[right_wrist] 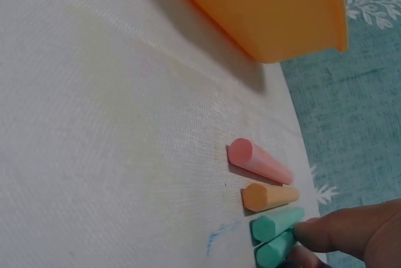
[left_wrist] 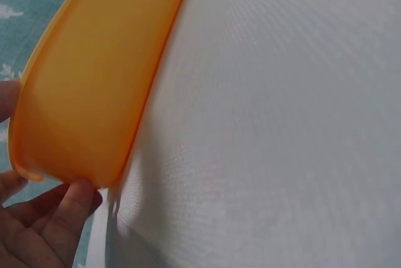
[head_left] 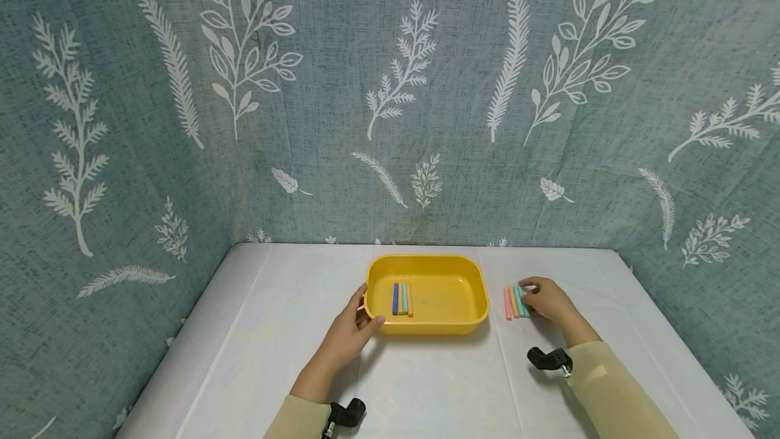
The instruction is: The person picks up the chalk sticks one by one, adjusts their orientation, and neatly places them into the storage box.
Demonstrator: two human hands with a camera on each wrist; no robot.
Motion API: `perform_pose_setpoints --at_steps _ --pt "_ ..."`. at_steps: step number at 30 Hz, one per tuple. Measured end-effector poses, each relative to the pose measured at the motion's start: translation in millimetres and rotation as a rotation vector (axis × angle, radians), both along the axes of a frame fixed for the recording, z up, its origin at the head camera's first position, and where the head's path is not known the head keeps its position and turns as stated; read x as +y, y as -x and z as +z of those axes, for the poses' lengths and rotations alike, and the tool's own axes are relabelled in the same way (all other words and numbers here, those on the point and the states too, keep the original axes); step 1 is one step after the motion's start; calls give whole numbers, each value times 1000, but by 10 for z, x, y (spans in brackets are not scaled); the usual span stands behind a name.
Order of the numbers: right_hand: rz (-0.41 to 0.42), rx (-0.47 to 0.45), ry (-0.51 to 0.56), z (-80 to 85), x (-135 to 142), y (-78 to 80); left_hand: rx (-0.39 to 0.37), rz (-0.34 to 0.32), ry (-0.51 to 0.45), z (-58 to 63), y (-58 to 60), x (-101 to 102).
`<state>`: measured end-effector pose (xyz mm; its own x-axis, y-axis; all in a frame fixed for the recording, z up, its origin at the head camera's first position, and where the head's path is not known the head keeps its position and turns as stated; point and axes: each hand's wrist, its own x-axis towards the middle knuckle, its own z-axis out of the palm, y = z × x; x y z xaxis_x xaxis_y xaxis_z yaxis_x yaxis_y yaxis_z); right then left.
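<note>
A yellow plastic tray [head_left: 447, 298] lies on the table, holding a short row of chalk sticks [head_left: 405, 299] in blue, orange and green. My left hand [head_left: 349, 332] grips its near left corner, thumb at the front and fingers along the left side; the left wrist view shows the thumb low on the tray wall [left_wrist: 94, 80]. To the right of the tray, pink chalk [right_wrist: 260, 161], orange chalk [right_wrist: 269, 197] and two green sticks lie side by side. My right hand [head_left: 548, 300] pinches the outermost green chalk [right_wrist: 276, 249], thumb [right_wrist: 332, 230] on its far end; the other fingers are mostly hidden.
A white cloth covers the table [head_left: 439, 385], with a small blue mark [right_wrist: 216, 237] near the chalk. Leaf-patterned green fabric [head_left: 390, 87] hangs behind and along both sides. A black wrist device [head_left: 550, 359] juts from the right sleeve, another [head_left: 347, 413] from the left.
</note>
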<state>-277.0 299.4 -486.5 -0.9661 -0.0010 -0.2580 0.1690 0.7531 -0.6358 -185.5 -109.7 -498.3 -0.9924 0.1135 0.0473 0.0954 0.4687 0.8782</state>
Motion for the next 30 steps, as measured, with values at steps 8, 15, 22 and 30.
perform_pose_setpoints --at_steps 8,15,22,30 --pt "24 -37 -20 38 3 8 3 -2 2 -19 11 -19" --pt "26 -44 -58 76 -2 -10 4 -5 0 -23 11 -26" --pt "-14 -53 33 76 3 -47 0 -2 -12 -12 2 -22" --pt "-90 -69 143 101 61 -93 7 0 -5 -21 13 -21"
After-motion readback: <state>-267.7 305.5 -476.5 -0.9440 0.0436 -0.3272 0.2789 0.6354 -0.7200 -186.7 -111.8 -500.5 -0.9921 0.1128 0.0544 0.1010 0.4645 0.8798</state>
